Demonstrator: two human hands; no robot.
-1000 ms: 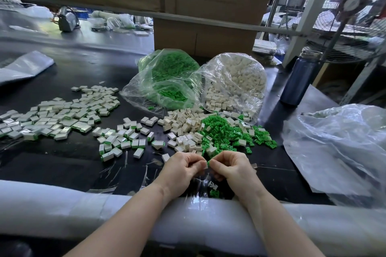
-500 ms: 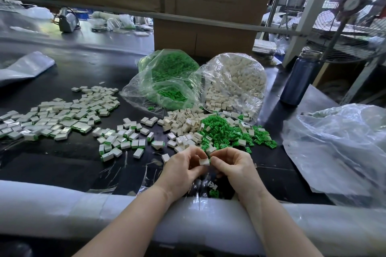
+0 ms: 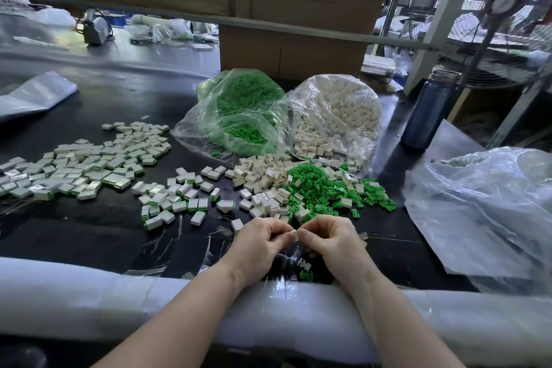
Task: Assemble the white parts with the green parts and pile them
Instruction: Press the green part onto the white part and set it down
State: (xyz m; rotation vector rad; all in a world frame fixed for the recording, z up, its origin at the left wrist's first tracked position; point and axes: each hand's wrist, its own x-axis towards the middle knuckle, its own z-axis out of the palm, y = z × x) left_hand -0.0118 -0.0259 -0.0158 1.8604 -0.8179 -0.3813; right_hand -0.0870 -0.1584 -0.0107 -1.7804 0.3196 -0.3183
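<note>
At the surface's near edge, the left hand [image 3: 259, 243] and right hand [image 3: 330, 240] meet fingertip to fingertip, pinching one small white part [image 3: 295, 236] between them — apparently to press in a green insert. Blocky white shells [image 3: 263, 179] and spiky green clips [image 3: 316, 188] lie heaped just beyond; finished pieces [image 3: 89, 164] spread toward the left edge.

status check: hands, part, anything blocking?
Left hand and right hand both pinch one white part between them. Finished pile sits far left. Nothing blocking; loose green parts just ahead.
</note>
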